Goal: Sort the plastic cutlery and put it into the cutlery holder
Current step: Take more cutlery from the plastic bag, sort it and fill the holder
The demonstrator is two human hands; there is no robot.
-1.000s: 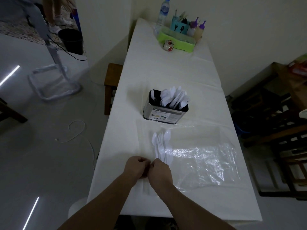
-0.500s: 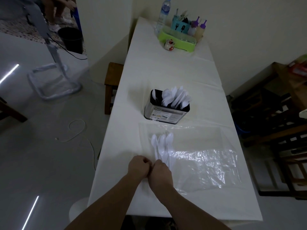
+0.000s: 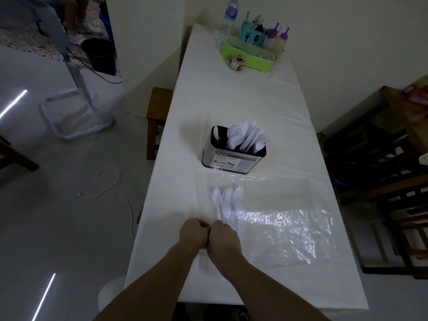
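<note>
Plastic cutlery (image 3: 225,202) lies in a small white bundle of spoons on the long white table (image 3: 231,100), bowls pointing away from the person, handles running back toward the two hands. A clear plastic bag (image 3: 284,228) is spread flat on the cloth around and to the right of the bundle; whether the spoons lie inside it or on top of it cannot be told. Both hands sit at the near end of the bundle, knuckles touching each other. The left hand (image 3: 194,234) is curled into a fist just left of the handles, and the right hand (image 3: 224,237) is curled over the handle ends, its fingers closed; what exactly each one pinches is hidden under the hands.

Beyond the spoons stands the cutlery holder (image 3: 234,155), a dark box with a label on its front. Its right part is packed with upright white pieces, and one single white piece stands in the left part; which kinds they are is hard to make out in the dim light.

At the far end of the table a green tray (image 3: 246,55) holds a teal cup, with purple-capped bottles beside it. A water bottle (image 3: 228,18) stands just left of the tray.
</note>
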